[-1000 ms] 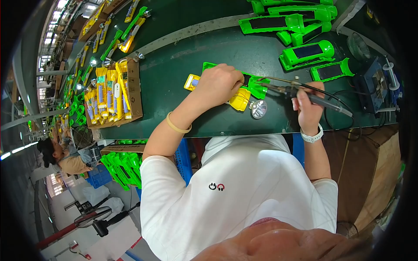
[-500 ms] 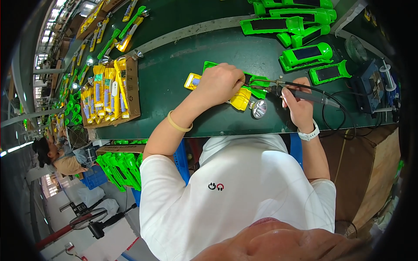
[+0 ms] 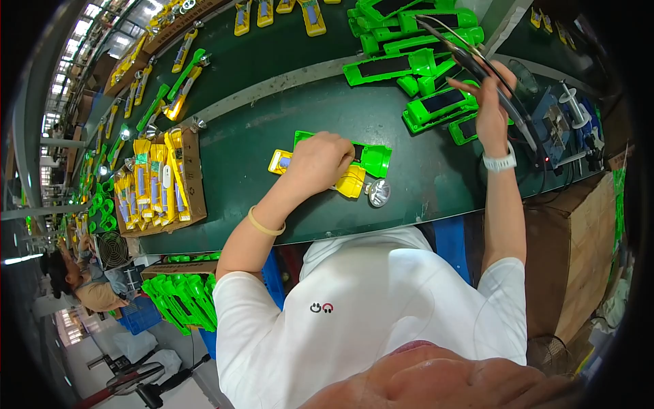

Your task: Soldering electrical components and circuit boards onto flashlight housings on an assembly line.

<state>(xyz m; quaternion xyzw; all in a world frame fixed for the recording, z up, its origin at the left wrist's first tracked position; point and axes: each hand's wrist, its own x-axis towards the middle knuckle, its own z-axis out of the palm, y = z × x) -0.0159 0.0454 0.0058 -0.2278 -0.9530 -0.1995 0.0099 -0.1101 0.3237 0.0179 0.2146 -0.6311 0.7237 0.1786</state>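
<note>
My left hand (image 3: 320, 162) is closed over a green plastic flashlight housing (image 3: 375, 159) lying on the bench. A yellow flashlight part (image 3: 350, 183) with a blue cell lies against its near side, partly hidden under that hand. Beside the yellow part rests a round silver reflector (image 3: 379, 193). Up at the right, my right hand (image 3: 494, 102) grips a soldering iron (image 3: 507, 105) with a thin tube along it. The iron's tip points up and to the left, away from the housing. What the left fingertips pinch is hidden.
A cardboard box (image 3: 195, 174) of yellow parts stands at the left. Green housings (image 3: 388, 66) are piled at the back right, near a blue soldering station (image 3: 550, 123) and a solder reel (image 3: 575, 109). More housings (image 3: 178, 300) fill a box below the bench. Another person (image 3: 95, 293) sits far left.
My right hand has lifted the soldering iron up and away from the housing, toward the back right. My left hand stays on the housing. The whole view has shifted slightly.
</note>
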